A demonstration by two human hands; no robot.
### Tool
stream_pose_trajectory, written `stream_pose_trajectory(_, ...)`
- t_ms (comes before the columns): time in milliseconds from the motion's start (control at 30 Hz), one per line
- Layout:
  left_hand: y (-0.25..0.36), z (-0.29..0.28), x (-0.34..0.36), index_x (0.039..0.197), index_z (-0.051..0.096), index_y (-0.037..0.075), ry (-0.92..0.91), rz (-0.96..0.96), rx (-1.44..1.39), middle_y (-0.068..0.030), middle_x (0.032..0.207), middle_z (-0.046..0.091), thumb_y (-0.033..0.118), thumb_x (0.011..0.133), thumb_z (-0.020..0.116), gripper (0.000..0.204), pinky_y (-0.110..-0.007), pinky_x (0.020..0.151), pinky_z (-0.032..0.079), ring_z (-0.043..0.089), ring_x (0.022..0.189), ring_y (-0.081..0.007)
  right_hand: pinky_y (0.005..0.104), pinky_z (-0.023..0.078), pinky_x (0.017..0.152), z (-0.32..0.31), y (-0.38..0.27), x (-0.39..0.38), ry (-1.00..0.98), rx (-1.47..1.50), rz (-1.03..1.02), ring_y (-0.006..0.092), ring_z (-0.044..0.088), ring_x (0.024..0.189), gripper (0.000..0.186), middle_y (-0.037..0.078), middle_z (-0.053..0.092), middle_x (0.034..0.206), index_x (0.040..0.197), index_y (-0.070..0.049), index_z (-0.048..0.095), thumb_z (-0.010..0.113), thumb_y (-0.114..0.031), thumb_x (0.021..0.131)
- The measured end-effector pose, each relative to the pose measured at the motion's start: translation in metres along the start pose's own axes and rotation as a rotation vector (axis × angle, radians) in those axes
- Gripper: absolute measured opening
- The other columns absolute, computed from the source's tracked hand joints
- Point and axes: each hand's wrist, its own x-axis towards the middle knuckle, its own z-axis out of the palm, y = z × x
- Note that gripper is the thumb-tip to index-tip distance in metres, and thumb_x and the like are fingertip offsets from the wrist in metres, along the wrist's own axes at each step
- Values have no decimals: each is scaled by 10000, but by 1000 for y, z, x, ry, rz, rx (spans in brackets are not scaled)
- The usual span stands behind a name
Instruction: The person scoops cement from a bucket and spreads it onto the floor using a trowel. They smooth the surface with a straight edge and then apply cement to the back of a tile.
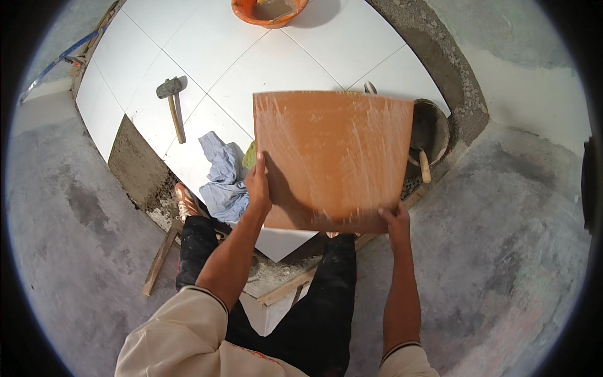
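Between my two hands is a large square tile [333, 157], its orange-brown back facing up with pale streaks across it. My left hand [258, 185] grips its left edge, fingers partly hidden beneath. At the lower right corner, my right hand [396, 223] holds the tile with the thumb on top. The tile is raised above the floor and hides part of what lies under it. A crumpled light-blue cloth [221, 179] lies just left of it, beside a yellow-green item [250, 155] that is mostly covered.
White tiles [232, 56] cover the floor ahead. A mallet [169, 90] lies at left, near a bare mortar gap [138, 160]. An orange basin [270, 24] stands at the far side. A dark bucket [440, 129] with a wooden-handled tool [424, 166] sits at right. A wooden strip [160, 261] lies near my foot.
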Motion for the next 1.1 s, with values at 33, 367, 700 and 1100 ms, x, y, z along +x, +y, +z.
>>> stream_pose_trajectory(33, 2, 11, 6, 1475, 601, -9, -12, 35, -20, -152, 1406, 597, 662, 980, 665, 836, -426, 1112, 430, 544, 1269, -264, 374, 482, 1008, 1, 12, 23, 9, 17, -4, 224, 647, 1113, 447, 104, 689, 1205, 1301, 21, 643, 765, -95, 887)
stream_pose_trajectory(367, 16, 54, 71, 1367, 638, -44, 11, 50, 18, -186, 1386, 607, 743, 928, 677, 902, -453, 1109, 446, 563, 1286, -290, 374, 488, 926, 19, 29, 141, 53, 189, 30, 218, 637, 1017, 421, 92, 675, 1102, 1217, 5, 677, 747, -251, 890)
stream_pose_trajectory(700, 0, 41, 76, 1148, 706, -33, -57, 135, 212, -96, 1091, 672, 698, 975, 649, 753, -346, 927, 492, 601, 1024, -183, 361, 504, 972, 9, 51, 140, 69, -48, -3, 184, 651, 1073, 346, 60, 693, 1154, 1237, -4, 672, 723, -238, 988)
stream_pose_trajectory(1100, -49, -201, 46, 1408, 649, 18, -312, 157, 952, -234, 1396, 671, 653, 965, 664, 774, -477, 1079, 506, 669, 1240, -386, 455, 444, 1168, -25, 116, -26, 122, -854, 60, 404, 521, 1440, 796, 250, 492, 1592, 1618, -22, 390, 741, -382, 1002)
